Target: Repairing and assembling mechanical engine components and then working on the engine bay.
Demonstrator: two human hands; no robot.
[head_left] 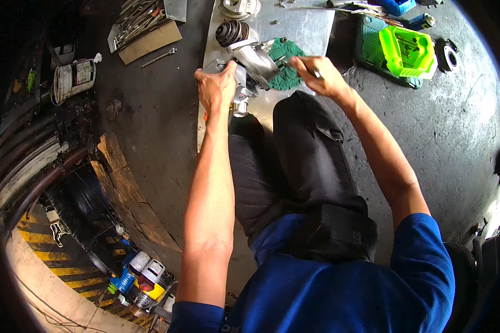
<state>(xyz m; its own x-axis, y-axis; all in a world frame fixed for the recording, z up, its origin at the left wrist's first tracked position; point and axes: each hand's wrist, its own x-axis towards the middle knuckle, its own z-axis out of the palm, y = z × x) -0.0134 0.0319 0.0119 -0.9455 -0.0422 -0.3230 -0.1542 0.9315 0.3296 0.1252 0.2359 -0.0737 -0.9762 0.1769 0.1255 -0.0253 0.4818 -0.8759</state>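
My left hand (216, 89) is closed on a silver cast-metal housing (240, 99) lying on a metal sheet (208, 143). Against it rests a second silver cylindrical part (254, 62), with a dark ribbed rubber boot (231, 34) at its upper end. My right hand (319, 75) is closed round a slim metal tool, held over a round green pad (289, 80) to the right of the parts; the tool's working end is too small to make out. A pale metal part (240, 8) and small loose pieces lie farther up the sheet.
An open tool case (175, 8) and wrench (158, 56) lie upper left. Bright green tray (405, 41) and dark ring part (448, 55) sit right. A white bucket (72, 81), cardboard (132, 188) and a striped pit edge (66, 272) with bottles (153, 272) are left.
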